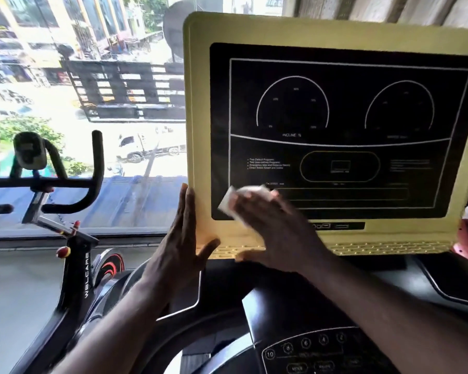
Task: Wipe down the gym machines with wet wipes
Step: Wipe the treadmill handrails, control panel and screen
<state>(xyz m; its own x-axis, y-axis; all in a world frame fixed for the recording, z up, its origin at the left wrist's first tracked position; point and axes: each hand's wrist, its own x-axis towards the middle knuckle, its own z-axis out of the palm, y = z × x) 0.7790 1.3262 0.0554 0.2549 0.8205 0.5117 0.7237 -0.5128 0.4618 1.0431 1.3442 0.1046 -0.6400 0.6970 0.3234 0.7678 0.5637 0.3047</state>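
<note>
A treadmill console [330, 31] with a yellow frame and a black display panel [343, 130] fills the upper right. My right hand [276, 228] presses a white wet wipe [238, 198] flat against the panel's lower left corner; the hand is motion-blurred. My left hand [181, 238] lies with straight fingers along the console's left edge, thumb on the yellow front near the bottom corner. Only the upper part of the wipe shows above my fingers.
Below the console is the treadmill's black control deck with numbered buttons [305, 344]. To the left stands a black spin bike [73, 271] with its handlebars [65, 182]. A large window [79, 76] behind looks onto a street.
</note>
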